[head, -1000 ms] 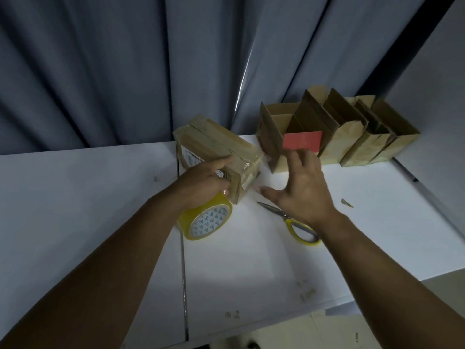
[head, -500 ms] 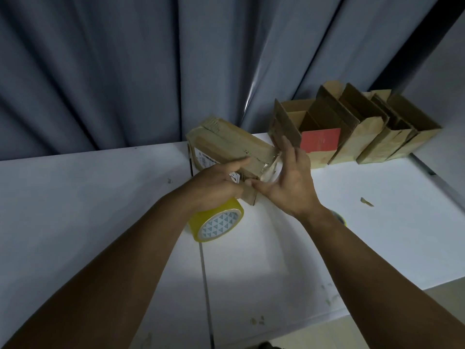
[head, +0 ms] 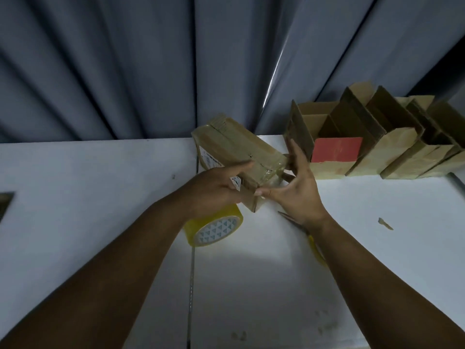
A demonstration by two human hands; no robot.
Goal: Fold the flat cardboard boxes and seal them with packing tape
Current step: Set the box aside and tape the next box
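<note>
Nothing legible here, honestly.
The white sticker on the taped box has print, but it's way too tiny to read.

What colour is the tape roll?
The tape roll is yellow, its white end patterned with teal triangles; head view.

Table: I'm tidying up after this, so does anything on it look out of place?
A small cardboard scrap lies loose on the table, right of the right hand. The scissors lie half hidden under that forearm. Nothing else stands out.
</note>
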